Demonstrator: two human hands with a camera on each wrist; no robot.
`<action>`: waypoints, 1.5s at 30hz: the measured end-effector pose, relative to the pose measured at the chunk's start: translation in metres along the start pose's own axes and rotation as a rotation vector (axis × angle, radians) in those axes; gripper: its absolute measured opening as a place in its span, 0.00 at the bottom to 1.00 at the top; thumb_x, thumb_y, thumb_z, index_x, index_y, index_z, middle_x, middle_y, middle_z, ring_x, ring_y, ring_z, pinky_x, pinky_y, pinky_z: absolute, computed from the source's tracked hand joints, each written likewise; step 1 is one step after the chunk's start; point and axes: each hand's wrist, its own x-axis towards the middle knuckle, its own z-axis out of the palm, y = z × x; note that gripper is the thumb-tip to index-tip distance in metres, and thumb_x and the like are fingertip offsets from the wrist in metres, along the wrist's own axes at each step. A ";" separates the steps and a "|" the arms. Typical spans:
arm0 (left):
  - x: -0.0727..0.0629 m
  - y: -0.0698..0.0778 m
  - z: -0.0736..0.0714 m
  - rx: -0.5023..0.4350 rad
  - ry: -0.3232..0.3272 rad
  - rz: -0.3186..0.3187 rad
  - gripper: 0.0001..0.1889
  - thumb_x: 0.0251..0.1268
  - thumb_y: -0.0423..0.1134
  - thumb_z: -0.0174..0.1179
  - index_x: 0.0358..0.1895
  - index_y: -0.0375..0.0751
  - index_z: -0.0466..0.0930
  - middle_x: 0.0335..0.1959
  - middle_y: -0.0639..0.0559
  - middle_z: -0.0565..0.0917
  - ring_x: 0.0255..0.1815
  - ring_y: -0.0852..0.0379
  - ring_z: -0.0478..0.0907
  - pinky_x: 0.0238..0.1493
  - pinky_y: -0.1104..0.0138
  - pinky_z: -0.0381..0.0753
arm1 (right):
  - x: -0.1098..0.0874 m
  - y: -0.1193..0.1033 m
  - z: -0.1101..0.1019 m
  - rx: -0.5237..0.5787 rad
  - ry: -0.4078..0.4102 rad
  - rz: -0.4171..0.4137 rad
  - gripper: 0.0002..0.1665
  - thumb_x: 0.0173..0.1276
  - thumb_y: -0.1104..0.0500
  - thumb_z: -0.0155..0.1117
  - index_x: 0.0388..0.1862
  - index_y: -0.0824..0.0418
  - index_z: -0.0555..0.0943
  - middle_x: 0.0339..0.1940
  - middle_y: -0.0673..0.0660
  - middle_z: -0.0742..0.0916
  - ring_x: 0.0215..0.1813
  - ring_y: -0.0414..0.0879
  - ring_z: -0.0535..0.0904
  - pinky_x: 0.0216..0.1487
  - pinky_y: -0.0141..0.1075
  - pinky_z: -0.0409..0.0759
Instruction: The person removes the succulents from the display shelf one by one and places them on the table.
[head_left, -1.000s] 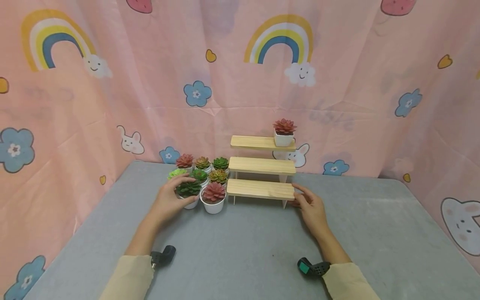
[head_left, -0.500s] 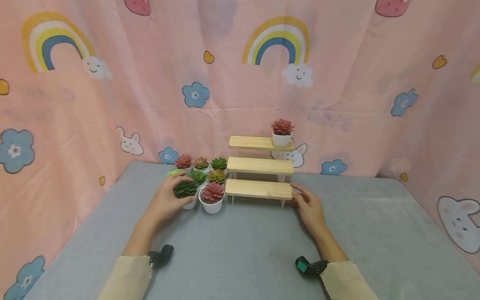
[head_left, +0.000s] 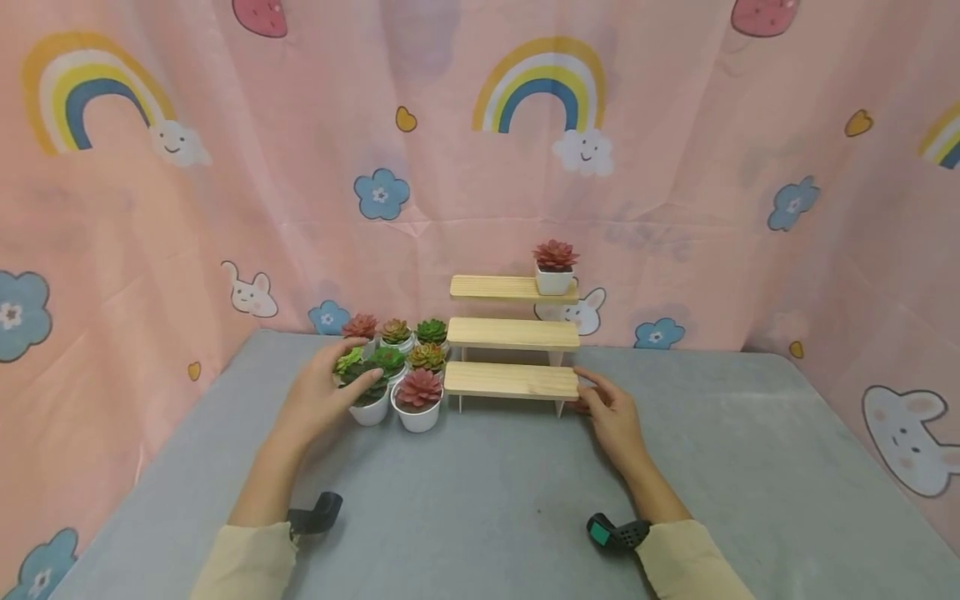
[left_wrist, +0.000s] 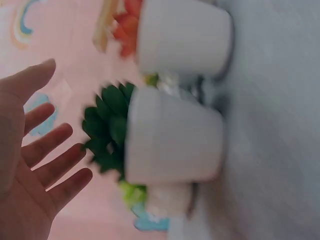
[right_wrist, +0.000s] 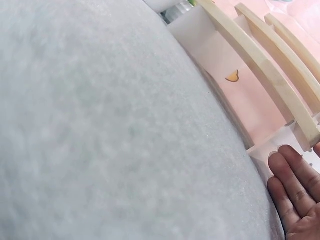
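Observation:
My left hand (head_left: 318, 392) hovers over the left side of a cluster of potted succulents. In the left wrist view its fingers are spread, apart from a dark green succulent (left_wrist: 170, 135) in a white pot. A light green succulent (head_left: 349, 360) lies under its fingers in the head view. Beside the dark green one stands a pink-red succulent (head_left: 418, 408). My right hand (head_left: 611, 417) touches the right end of the lowest tier of a three-tier wooden stand (head_left: 510, 380). In the right wrist view several straight fingers (right_wrist: 290, 175) lie against its clear side panel.
A red succulent in a square white pot (head_left: 555, 271) sits at the right of the top tier. Several more succulents, including a green one (head_left: 431, 332), crowd the stand's left side. A pink patterned curtain (head_left: 420, 258) hangs behind the grey table (head_left: 480, 508).
My left hand has moved left off the dark green succulent, its fingers spreading wider and now over the light green one. My right hand stays at the stand. The head view has shifted slightly.

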 end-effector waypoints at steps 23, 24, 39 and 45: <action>0.061 0.114 0.003 -0.031 -0.050 0.261 0.31 0.69 0.51 0.64 0.72 0.48 0.70 0.71 0.49 0.76 0.70 0.48 0.75 0.68 0.50 0.77 | -0.002 -0.004 -0.004 -0.007 -0.003 0.007 0.22 0.80 0.56 0.53 0.67 0.60 0.78 0.52 0.69 0.88 0.42 0.41 0.88 0.47 0.28 0.85; 0.065 0.118 0.004 -0.017 -0.053 0.269 0.31 0.69 0.52 0.64 0.72 0.49 0.70 0.71 0.49 0.76 0.70 0.48 0.75 0.68 0.50 0.77 | -0.002 -0.003 -0.004 -0.011 -0.003 0.005 0.21 0.80 0.56 0.53 0.67 0.60 0.78 0.52 0.69 0.88 0.42 0.42 0.89 0.47 0.27 0.85; 0.109 0.155 0.030 -0.076 -0.105 0.277 0.33 0.69 0.50 0.64 0.75 0.53 0.66 0.75 0.51 0.71 0.72 0.49 0.72 0.69 0.49 0.75 | -0.001 -0.002 0.000 -0.022 -0.009 0.020 0.21 0.80 0.57 0.53 0.67 0.58 0.78 0.52 0.67 0.89 0.44 0.49 0.89 0.47 0.29 0.86; 0.129 0.164 0.046 -0.150 -0.106 0.311 0.32 0.68 0.45 0.66 0.74 0.50 0.68 0.74 0.50 0.71 0.72 0.48 0.72 0.70 0.51 0.75 | -0.001 -0.003 0.000 -0.017 -0.003 0.013 0.21 0.80 0.57 0.53 0.67 0.60 0.78 0.52 0.69 0.89 0.43 0.47 0.89 0.46 0.28 0.85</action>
